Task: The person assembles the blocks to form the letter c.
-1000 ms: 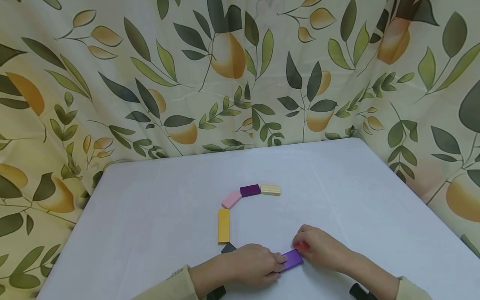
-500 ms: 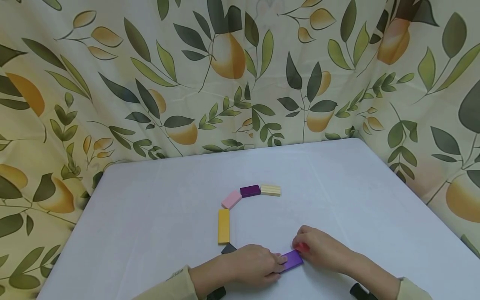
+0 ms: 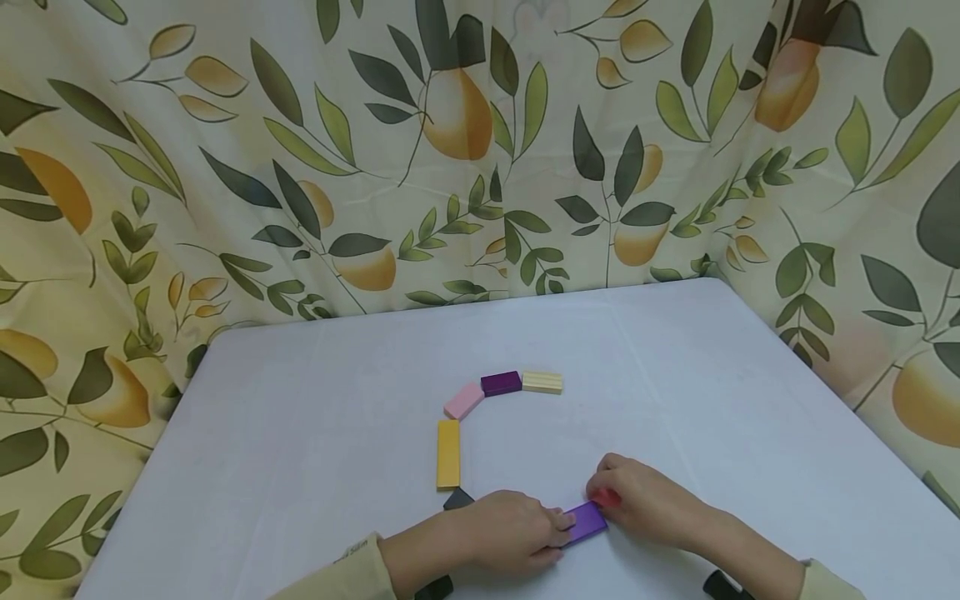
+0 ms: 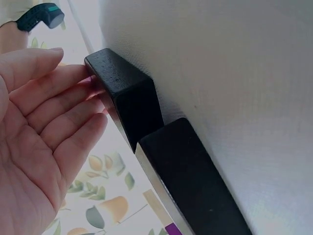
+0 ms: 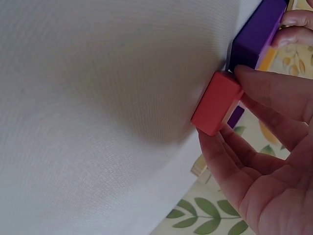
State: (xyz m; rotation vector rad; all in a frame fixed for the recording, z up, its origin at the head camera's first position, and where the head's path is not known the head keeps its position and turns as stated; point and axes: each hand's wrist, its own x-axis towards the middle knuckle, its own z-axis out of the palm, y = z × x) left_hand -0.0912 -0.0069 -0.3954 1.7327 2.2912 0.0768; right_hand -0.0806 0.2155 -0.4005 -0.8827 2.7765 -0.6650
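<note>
My left hand (image 3: 513,533) rests its fairly straight fingers on a flat purple block (image 3: 585,523). In the left wrist view, the fingertips touch the nearer end of a dark-looking block (image 4: 132,98), and another dark block (image 4: 195,181) adjoins it. My right hand (image 3: 645,500) pinches a small red block (image 5: 217,103) between thumb and fingers. That block stands on the white cloth, its corner right by the end of the purple block in the right wrist view. From the head view, the fingers hide most of the red block.
A curved row continues leftward and back: dark block (image 3: 458,498), yellow block (image 3: 448,454), pink block (image 3: 464,401), dark purple block (image 3: 501,383) and ridged cream block (image 3: 542,382). All lie on a white-covered table (image 3: 315,417). Leaf-patterned curtain (image 3: 450,208) hangs behind.
</note>
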